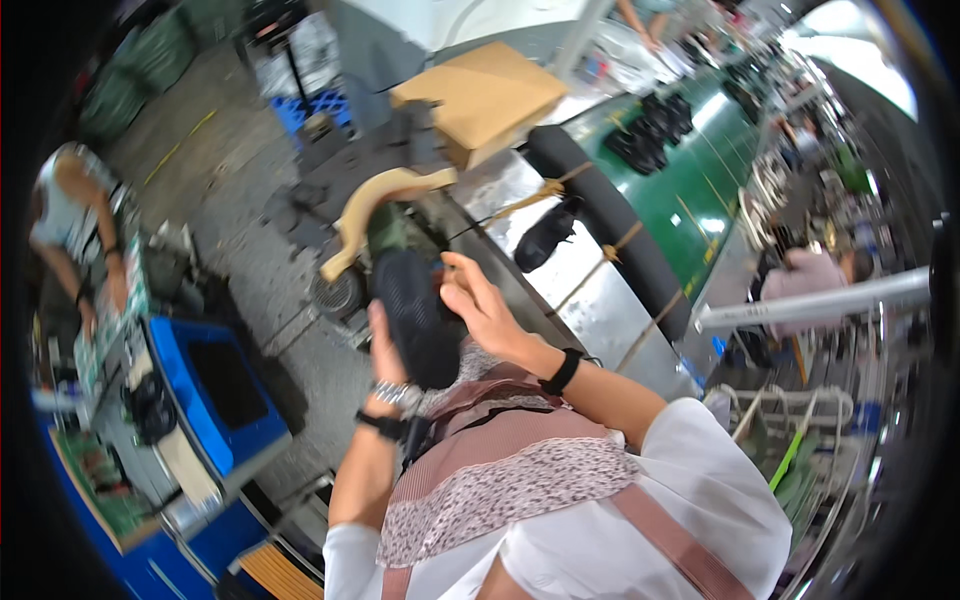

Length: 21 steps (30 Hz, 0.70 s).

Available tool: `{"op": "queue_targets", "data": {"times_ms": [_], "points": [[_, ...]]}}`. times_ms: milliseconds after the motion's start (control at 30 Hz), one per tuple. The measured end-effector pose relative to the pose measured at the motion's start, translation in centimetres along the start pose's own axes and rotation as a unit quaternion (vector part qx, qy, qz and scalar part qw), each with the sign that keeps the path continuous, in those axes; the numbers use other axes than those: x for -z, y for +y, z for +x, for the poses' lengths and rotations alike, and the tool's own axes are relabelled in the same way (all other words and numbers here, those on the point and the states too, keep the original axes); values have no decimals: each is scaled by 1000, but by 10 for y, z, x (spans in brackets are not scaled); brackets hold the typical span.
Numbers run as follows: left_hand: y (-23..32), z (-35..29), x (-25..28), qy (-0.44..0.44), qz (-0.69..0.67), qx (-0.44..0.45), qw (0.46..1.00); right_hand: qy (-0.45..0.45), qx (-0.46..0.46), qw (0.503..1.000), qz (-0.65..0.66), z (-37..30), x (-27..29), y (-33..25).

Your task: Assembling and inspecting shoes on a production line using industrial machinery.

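Factory floor and a long green conveyor belt (690, 190) fill the background, with a metal table (590, 290) beside it. At centre, a black shoe (415, 315) is held up by both hands. The left hand (385, 350) is wrapped around it at 7 o'clock; the right hand (480, 305) is closed on it at 3 o'clock. Another black shoe (545, 238), seemingly, lies at 1 o'clock.
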<state>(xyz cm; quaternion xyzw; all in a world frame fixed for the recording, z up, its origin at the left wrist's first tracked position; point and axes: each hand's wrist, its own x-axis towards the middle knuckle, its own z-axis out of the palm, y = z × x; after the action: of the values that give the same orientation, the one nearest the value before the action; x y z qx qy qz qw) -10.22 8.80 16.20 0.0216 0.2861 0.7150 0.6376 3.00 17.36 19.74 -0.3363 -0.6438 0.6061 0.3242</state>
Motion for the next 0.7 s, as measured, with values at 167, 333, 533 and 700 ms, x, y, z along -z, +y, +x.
{"op": "queue_targets", "data": {"times_ms": [167, 333, 533, 700], "points": [[36, -57, 93, 6, 334, 34, 942, -63, -308, 860, 403, 67, -37, 26], [30, -51, 132, -4, 421, 132, 898, -40, -210, 902, 376, 80, -67, 30], [-36, 55, 98, -42, 523, 81, 847, 74, -116, 945, 296, -43, 71, 20], [-112, 139, 15, -67, 744, -27, 664, 504, -159, 753, 393, -222, 187, 98]]}}
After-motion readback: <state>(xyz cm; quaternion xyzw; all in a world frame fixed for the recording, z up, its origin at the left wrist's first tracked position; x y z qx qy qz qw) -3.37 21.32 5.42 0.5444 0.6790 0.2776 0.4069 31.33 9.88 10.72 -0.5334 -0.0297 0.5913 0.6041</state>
